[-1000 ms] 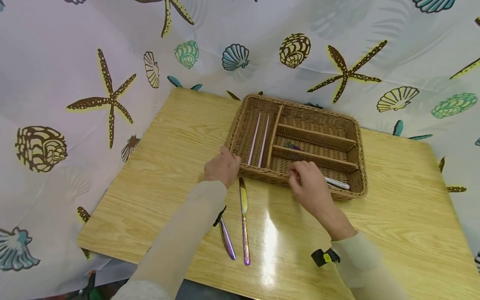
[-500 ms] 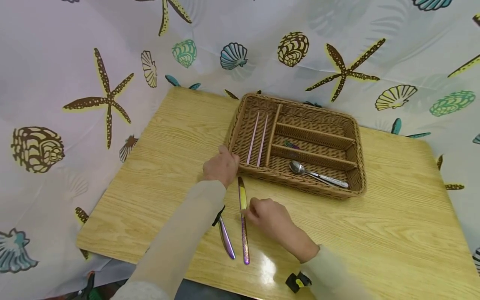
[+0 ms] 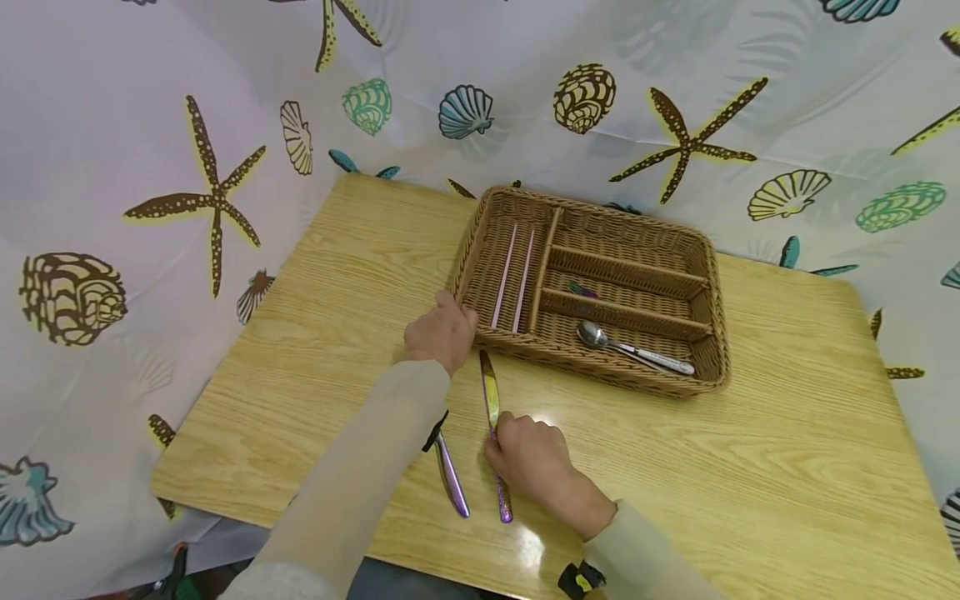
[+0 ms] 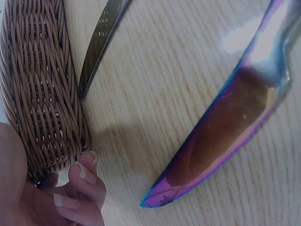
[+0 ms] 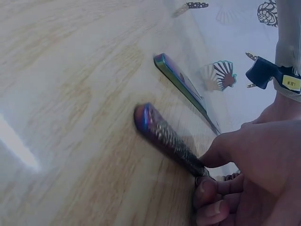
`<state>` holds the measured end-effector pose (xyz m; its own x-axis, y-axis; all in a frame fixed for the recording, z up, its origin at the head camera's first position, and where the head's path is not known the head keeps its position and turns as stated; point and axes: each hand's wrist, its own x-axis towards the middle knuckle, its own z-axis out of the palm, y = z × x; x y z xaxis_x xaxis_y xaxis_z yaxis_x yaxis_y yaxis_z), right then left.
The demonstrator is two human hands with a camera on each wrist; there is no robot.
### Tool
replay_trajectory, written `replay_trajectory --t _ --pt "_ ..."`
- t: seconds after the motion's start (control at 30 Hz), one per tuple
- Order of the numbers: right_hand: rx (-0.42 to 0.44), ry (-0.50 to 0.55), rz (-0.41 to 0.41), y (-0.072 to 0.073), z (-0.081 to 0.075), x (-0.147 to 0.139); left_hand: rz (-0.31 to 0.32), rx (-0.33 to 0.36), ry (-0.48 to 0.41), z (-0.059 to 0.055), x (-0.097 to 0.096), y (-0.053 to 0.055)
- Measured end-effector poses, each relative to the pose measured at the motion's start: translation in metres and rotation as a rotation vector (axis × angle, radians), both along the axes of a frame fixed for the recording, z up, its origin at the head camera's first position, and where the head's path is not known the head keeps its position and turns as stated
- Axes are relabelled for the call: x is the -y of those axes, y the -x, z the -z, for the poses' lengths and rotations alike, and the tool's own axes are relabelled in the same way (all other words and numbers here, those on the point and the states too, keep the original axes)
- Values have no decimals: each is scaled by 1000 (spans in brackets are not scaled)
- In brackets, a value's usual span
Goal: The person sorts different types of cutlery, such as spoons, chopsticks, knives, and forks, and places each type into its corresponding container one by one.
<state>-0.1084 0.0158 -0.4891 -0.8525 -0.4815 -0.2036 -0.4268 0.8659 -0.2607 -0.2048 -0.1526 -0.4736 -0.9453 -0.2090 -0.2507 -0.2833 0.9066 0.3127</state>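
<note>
My left hand holds the near left corner of a brown wicker cutlery tray; in the left wrist view its fingertips curl at the tray's end. With thumb and fingers, my right hand pinches the textured handle of an iridescent table knife. That knife's blade points toward the tray, and its handle end shows in the right wrist view. Left of it lies a second, smooth-handled knife, its blade hidden under my left forearm in the head view but visible in the left wrist view.
Two pink chopsticks lie in the tray's left compartment. Silver spoons rest in the front right one, and a small green and purple piece shows in the middle one. A shell-patterned cloth hangs behind the wooden table.
My right hand has left the spoons in the tray, moved left and toward me, and taken hold of the textured knife, whose handle end has shifted slightly right. My left hand stays at the tray corner.
</note>
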Motion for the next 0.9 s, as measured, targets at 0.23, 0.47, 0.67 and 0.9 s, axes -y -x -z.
replay_trajectory --t 0.23,0.47,0.67,0.9 --pt "4 -38 21 1 0 -1 -7 6 -9 1 1 1" --pt "5 -24 29 0 0 -6 -11 16 -15 1 0 1" --pt "-4 2 30 -1 1 -13 -23 6 -10 1 0 1" --pt "48 80 -40 -2 -2 -32 -25 4 -11 3 0 2"
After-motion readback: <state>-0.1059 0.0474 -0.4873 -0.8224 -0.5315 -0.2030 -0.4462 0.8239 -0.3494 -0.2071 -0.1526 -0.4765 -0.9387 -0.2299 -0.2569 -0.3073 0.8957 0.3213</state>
